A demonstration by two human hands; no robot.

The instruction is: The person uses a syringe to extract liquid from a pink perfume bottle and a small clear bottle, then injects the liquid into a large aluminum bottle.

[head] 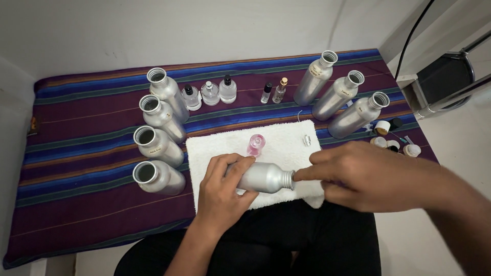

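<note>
While the head camera looks straight down, the left hand [221,190] is wrapped around the body of a brushed silver aluminium bottle [266,178], which lies tilted on its side just above a white terry towel [286,140], its neck pointing to the person's right. The right hand [360,176] meets that neck — its fingertips [303,174] touch the open mouth, though whether they pinch anything there is too small to tell. Just behind the bottle, on the towel, stands a small clear glass bottle with pink liquid [255,144], and a tiny silver spray fitting [307,139] lies near the towel's far right corner. The towel rests on a purple cloth with blue stripes [82,153]. Four open aluminium bottles [157,138] stand in a column on the left — three more [340,99] lean at the far right. Between them, along the back, small clear glass bottles [209,93] stand in a row, and loose caps [394,140] sit near the right edge.
</note>
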